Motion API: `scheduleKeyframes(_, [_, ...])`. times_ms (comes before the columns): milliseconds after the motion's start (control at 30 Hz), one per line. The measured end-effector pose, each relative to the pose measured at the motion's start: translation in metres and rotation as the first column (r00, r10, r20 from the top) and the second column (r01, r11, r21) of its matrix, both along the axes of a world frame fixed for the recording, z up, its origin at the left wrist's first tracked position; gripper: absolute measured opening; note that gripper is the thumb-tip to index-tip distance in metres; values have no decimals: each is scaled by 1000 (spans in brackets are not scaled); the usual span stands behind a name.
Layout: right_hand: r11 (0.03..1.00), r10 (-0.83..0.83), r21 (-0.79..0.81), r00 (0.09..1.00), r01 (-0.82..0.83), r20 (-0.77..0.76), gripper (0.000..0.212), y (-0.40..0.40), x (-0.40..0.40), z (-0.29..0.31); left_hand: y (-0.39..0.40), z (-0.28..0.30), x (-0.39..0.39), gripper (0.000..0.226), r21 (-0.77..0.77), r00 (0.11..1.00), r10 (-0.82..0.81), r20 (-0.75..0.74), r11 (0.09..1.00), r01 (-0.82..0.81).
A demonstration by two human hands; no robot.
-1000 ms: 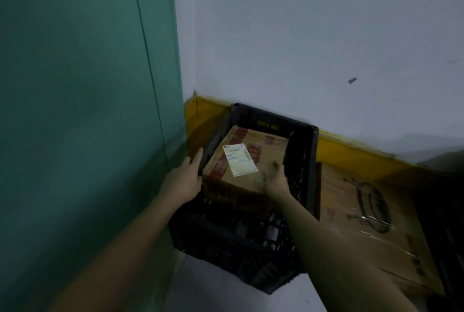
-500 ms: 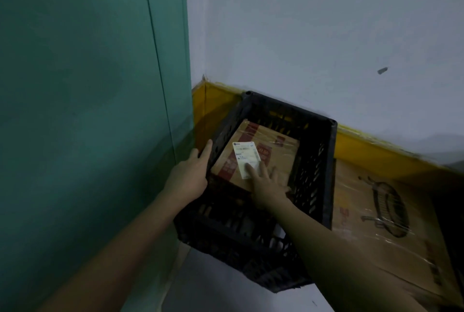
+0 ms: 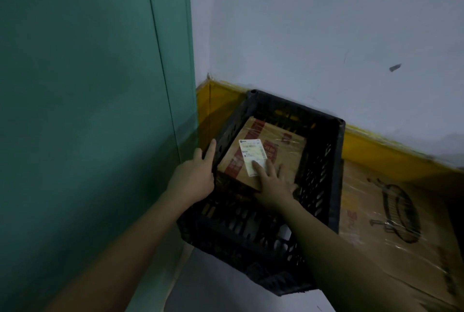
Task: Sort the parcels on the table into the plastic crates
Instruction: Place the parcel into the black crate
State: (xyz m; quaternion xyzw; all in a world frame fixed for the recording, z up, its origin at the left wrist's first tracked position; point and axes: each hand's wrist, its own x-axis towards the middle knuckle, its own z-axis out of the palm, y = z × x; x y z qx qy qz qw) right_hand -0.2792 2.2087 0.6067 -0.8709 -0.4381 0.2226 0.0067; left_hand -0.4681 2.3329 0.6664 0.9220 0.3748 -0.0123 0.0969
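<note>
While the green panel (image 3: 82, 110) fills the left of the view and the pale wall (image 3: 313, 35) with its yellow base strip (image 3: 391, 148) closes off the corner, a large flattened cardboard box (image 3: 401, 223) printed with a pan lies just beside the crate's right wall, boxing the work into a tight space. Wedged into that corner sits the black plastic crate (image 3: 334, 186), and the cardboard parcel (image 3: 283, 156) lies inside it, somewhat tilted, its near edge raised against the front wall. By the look of it this parcel is all but sorted: it is in the crate and only needs seating flat. The table and any remaining parcels are out of view, so how much is left cannot be told. Reaching in from above, the right hand (image 3: 272, 183) presses flat on the parcel's near end, fingers straight and spread, one fingertip on the white shipping label (image 3: 252, 153). At the crate's left rim, the left hand (image 3: 195, 176) rests with fingers extended along the wall, steadying it rather than clasping it.
</note>
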Motion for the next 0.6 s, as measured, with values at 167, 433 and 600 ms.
scheduleKeyframes(167, [1000, 25, -3, 997, -26, -69, 88, -3, 13, 19, -3, 5, 0, 83, -11, 1000, 1, -2, 1000, -1])
scheduleKeyframes(433, [894, 17, 448, 1000, -4, -26, 50, -53, 35, 90, -28, 31, 22, 77, 70, 993, 120, -1, 990, -119])
scheduleKeyframes(600, [864, -74, 499, 997, 68, -7, 45, -107, 60, 119, -77, 61, 75, 66, 35, 981, -11, 196, 999, 4])
